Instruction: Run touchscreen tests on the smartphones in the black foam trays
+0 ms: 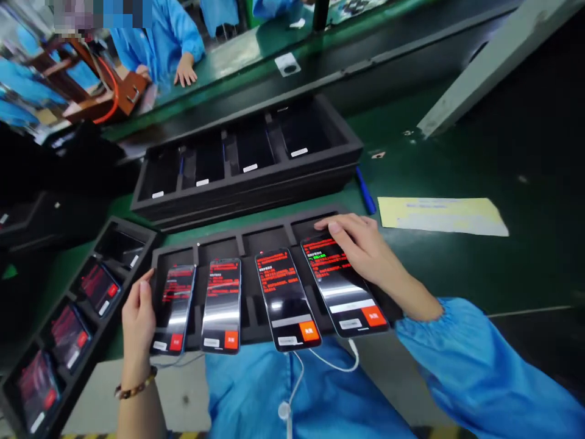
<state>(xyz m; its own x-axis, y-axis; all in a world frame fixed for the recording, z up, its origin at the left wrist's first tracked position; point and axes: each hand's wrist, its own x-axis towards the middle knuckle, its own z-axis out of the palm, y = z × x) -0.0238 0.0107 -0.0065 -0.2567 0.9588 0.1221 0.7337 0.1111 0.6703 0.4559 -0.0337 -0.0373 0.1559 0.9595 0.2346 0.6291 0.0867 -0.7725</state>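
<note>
Head view: four phones lie face up in a row across a dark tray on the green bench, lit with red text and a red or orange block low on each screen. The rightmost phone lies under the right hand, by far the nearer of the two. Its long axis runs from the far end to the wearer's side, with the near end swung slightly right. The right fingers come in from the right, across that axis, over the far right corner; most of the screen lies from them toward the wearer. They are extended and spread, gripping nothing visible; whether the fingertips touch glass, I cannot tell.

The left hand stands upright at the tray's left end, just beside the leftmost phone. Its thumb and forefinger point away from the wearer; the other fingers are hidden, so I cannot tell whether they hold the edge.

A white cable loops from the rightmost phone's near end. Beyond the right hand lie a blue pen and a yellow paper.
</note>
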